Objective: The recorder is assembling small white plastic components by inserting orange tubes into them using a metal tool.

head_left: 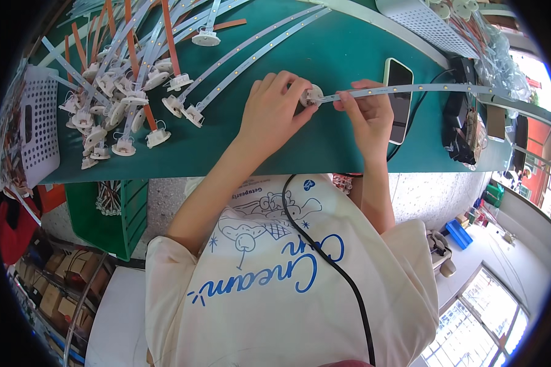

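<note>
Above the green table, my left hand [278,110] is closed around a small round white plastic base [313,96], its fingers at the rim. From that base an LED strip [410,89] runs off to the right, pale with small yellowish lights along it. My right hand [367,113] pinches the strip between thumb and finger, close to the base. Left of my hands lies a pile of similar strips with round white bases [125,101]. Two of these strips [251,60] lie apart from the pile, stretching toward the far edge.
A phone [400,92] lies just right of my right hand, with a black cable beside it. White perforated baskets stand at the left [41,125] and far right [425,24]. Below the table's left side is a green crate [107,214]. Dark objects [462,116] sit at the right.
</note>
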`<state>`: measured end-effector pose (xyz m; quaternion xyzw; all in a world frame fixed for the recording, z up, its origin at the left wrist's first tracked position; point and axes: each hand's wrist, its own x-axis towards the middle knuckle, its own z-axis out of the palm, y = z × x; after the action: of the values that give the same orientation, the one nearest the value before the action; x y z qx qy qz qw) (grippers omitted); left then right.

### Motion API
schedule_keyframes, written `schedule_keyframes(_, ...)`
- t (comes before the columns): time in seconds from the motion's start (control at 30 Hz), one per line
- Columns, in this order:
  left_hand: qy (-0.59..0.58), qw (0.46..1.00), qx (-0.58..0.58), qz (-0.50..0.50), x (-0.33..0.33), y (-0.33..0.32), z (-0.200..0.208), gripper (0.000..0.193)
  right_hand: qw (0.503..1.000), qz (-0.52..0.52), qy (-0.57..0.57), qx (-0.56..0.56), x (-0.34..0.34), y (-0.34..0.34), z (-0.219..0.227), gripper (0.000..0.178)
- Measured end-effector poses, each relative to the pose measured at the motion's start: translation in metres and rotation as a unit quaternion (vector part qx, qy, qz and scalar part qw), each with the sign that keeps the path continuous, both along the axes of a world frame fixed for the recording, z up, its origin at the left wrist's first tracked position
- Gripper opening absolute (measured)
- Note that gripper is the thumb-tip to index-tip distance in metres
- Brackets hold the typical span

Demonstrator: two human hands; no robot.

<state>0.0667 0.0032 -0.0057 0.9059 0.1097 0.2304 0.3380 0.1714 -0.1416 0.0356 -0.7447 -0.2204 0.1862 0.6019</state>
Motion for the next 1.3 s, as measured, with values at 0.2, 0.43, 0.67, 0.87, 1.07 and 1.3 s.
schedule_keyframes(0.2, 0.014, 0.999, 0.027, 0.028, 0.002, -0.007, 0.003, 0.044, 0.997, 0.062, -0.040, -0.014, 0.011, 0.008, 0.002, 0.018)
schedule_keyframes(0.43, -0.019, 0.999, 0.014, 0.027, 0.005, -0.005, 0.001, 0.044, 0.993, 0.093, -0.064, -0.029, 0.022, 0.013, 0.002, 0.015)
schedule_keyframes(0.67, -0.014, 0.999, 0.000, 0.029, 0.004, -0.006, 0.001, 0.043, 0.980, 0.139, -0.121, -0.078, 0.029, 0.013, 0.008, 0.015)
schedule_keyframes(0.87, 0.004, 1.000, -0.008, 0.024, 0.004, -0.006, 0.001, 0.044, 0.972, 0.159, -0.148, -0.094, 0.029, 0.013, 0.015, 0.015)
schedule_keyframes(1.07, -0.004, 1.000, -0.006, 0.027, 0.004, -0.006, 0.000, 0.044, 0.947, 0.149, -0.249, -0.137, 0.021, 0.018, 0.020, 0.013)
schedule_keyframes(1.3, -0.015, 0.999, 0.006, 0.036, 0.005, -0.007, -0.001, 0.043, 0.888, 0.138, -0.387, -0.208, 0.001, 0.022, 0.027, 0.010)
